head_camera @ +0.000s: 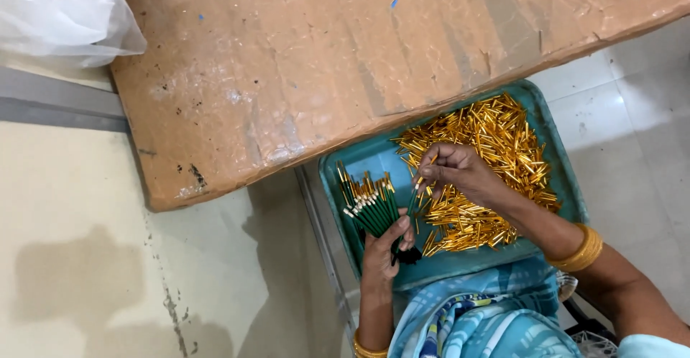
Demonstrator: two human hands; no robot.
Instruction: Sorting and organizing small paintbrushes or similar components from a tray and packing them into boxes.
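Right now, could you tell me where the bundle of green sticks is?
In the head view, the bundle of green sticks is in the left hand, over the left part of the teal tray, beside the gold tubes.

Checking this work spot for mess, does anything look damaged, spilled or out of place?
The brown board above the teal tray is worn: scuffed, creased, dark-spotted, with blue flecks. The gold tubes lie heaped but inside the tray. The left hand grips the green sticks; the right hand pinches one piece.
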